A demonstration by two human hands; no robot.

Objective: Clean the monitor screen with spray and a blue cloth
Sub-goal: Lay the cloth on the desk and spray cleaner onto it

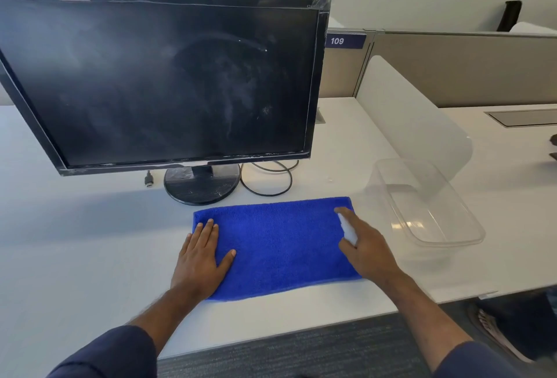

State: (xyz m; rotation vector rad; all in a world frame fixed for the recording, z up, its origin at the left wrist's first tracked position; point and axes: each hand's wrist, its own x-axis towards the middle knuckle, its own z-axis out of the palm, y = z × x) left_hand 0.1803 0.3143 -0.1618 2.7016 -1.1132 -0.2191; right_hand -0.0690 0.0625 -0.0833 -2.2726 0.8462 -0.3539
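Fingers of the left hand lie straight and flat on the cloth, pressing its 9 o'clock end, thumb spread toward the middle. Over the cloth's 3 o'clock end the right hand has its fingers curled round a small white spray bottle, of which only a pale part shows between the fingers, the index finger stretched along its top toward 11 o'clock. Blue and thick-piled, the cloth is folded into a long rectangle and lies flat on the white worktop, close to the near edge and directly at 6 o'clock from the monitor. That monitor stands upright on a round black base, its dark screen marked with pale smears and streaks, most of them right of centre. A black cable loops on the worktop at 3 o'clock from the base, and a loose plug lies at 9 o'clock from it. At 3 o'clock from the cloth, just beside it, sits a clear plastic tub, with a frosted divider rising behind it at 12 o'clock. Beyond, a partition carries a tag reading 109. Both forearms come up from 6 o'clock in dark blue sleeves, above grey carpet.
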